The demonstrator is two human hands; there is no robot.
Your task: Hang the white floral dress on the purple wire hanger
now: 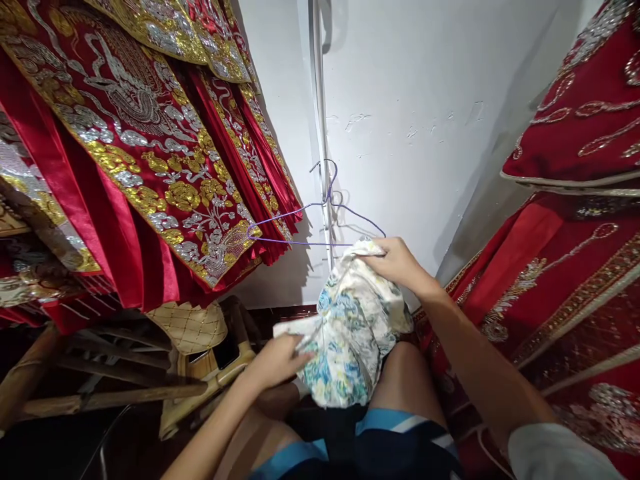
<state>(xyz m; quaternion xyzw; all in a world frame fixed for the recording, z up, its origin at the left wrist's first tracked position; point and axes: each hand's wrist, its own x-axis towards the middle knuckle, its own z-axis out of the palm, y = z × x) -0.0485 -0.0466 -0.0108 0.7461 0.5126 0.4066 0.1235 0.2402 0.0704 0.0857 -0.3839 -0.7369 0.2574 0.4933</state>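
A white garment (345,333) with a blue, green and yellow floral print hangs bunched between my hands, above my knees. My right hand (395,263) grips its upper edge, close to the right end of a purple wire hanger (300,243). Whether that hand also holds the hanger, I cannot tell. Lower on the left, my left hand (280,363) pinches a white edge of the garment. The hanger is upright in front of the white wall, its hook at the top and its left end bare. Cloth and hand cover its right lower corner.
Red garments with gold and silver embroidery (183,180) hang on the left. More red beaded garments (565,267) hang on the right. A bamboo chair (210,390) stands low on the left. A metal pole (320,100) runs up the white wall (415,87).
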